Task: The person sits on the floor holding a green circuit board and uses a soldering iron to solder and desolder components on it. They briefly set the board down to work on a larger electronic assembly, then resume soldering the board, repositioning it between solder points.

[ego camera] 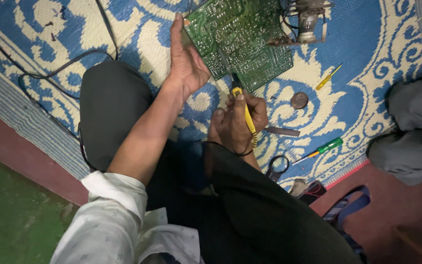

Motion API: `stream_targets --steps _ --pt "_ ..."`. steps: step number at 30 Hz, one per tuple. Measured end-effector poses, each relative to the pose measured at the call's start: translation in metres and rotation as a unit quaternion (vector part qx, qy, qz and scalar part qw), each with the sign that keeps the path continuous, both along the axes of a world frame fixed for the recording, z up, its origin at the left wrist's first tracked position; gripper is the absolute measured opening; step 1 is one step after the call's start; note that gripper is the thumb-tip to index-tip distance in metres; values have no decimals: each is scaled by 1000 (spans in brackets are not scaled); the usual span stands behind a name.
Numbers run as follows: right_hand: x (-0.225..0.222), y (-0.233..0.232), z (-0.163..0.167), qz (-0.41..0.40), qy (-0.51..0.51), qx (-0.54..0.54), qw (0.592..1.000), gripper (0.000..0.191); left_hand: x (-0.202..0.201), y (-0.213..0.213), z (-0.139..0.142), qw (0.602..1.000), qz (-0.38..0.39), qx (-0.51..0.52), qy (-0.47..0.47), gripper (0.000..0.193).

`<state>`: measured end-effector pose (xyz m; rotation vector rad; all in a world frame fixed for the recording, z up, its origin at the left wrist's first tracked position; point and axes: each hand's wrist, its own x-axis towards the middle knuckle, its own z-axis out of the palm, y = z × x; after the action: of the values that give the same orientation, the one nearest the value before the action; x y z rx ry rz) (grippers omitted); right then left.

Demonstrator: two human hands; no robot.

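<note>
Green circuit board [240, 36], solder side up, tilted on a blue-and-cream mat. Yellow-handled soldering iron [242, 105], slanted, dark tip touching the board's lower edge, handle end pointing back toward the lap.

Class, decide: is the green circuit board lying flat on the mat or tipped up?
Tipped up: the left hand props the green circuit board's edge.

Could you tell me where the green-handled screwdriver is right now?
In the head view, the green-handled screwdriver lies on the mat, right of the right hand, beyond the scissors.
</note>
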<state>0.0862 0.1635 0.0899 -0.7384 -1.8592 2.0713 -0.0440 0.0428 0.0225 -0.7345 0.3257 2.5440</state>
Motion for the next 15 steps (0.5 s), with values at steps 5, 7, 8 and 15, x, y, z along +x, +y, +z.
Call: stream_targets --steps 5,7,8,15 --pt "0 -6 7 1 -17 10 1000 17 0 0 2 1000 0 -18 -6 77" --pt "0 -8 10 -13 -13 -2 1000 17 0 1 2 1000 0 -17 -8 78" --pt "-1 -9 11 -20 -11 -8 1000 16 0 0 2 1000 1 -12 -3 78" --pt "-2 -8 12 18 7 75 997 15 0 1 -5 999 7 -27 -20 75"
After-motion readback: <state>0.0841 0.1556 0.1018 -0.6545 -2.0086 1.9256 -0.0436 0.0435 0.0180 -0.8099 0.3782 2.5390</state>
